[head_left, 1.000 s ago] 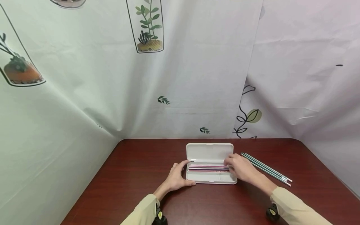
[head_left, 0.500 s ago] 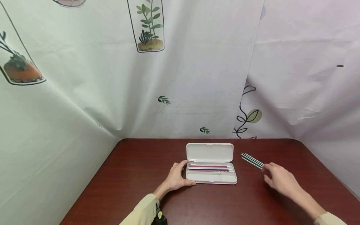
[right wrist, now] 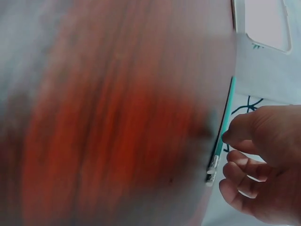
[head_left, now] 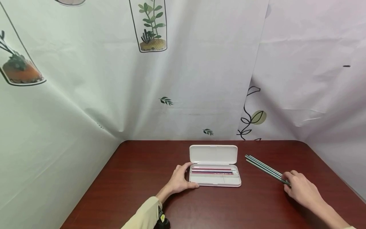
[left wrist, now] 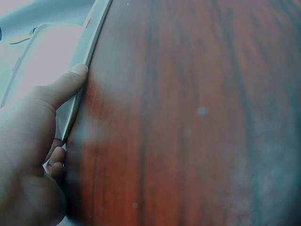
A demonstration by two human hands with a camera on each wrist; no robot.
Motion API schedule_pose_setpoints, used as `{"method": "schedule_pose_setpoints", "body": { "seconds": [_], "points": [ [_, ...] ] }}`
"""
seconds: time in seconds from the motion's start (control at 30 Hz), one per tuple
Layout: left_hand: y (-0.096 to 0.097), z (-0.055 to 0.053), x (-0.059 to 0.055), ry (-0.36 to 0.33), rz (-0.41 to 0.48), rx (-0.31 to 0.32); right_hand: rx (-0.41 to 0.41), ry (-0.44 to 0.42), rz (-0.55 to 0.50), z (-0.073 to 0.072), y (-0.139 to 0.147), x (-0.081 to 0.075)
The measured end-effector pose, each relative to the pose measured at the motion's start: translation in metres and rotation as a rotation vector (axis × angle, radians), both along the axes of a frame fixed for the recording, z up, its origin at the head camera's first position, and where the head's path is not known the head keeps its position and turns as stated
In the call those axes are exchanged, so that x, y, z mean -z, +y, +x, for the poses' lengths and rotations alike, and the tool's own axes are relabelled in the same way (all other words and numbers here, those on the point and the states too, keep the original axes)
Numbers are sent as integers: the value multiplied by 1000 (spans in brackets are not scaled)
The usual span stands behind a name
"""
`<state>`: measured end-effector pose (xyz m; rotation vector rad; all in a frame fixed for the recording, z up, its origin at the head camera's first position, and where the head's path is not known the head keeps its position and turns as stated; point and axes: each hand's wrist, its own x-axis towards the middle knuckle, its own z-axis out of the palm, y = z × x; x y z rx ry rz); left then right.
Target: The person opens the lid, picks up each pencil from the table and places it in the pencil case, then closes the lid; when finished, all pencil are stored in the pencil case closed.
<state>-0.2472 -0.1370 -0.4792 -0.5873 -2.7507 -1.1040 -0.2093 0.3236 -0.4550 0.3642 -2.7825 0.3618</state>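
An open white pencil case (head_left: 210, 181) lies on the table with its lid (head_left: 213, 154) raised at the back. Several pink, purple and white pencils (head_left: 213, 171) lie side by side in its rear compartment. My left hand (head_left: 178, 181) grips the case's left end, thumb (left wrist: 70, 82) on the front rim and a finger at the back corner. To the right, several green pencils (head_left: 264, 167) lie slanted on the table. My right hand (head_left: 303, 189) is at their near end, loosely bent fingers to either side of them. In the right wrist view the thumb (right wrist: 230, 135) overlaps a green pencil (right wrist: 225, 115) near its white end.
The dark red wooden table (head_left: 228, 210) reaches back to a hanging white cloth (head_left: 200, 79) printed with plants. Cloth also closes off the left and right sides. A black wrist camera (head_left: 162, 221) sits on the left forearm.
My right hand has left the right end of the pencil case, moving right and then along the green pencils toward their near end. My left hand and the case have stayed in place.
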Motion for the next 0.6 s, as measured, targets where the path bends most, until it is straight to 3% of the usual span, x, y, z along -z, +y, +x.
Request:
{"method": "schedule_pose_setpoints", "body": {
  "seconds": [0.6],
  "points": [
    [0,0,1,-4,1,-4,-15,-63,21,-5,3,3]
  ]
}}
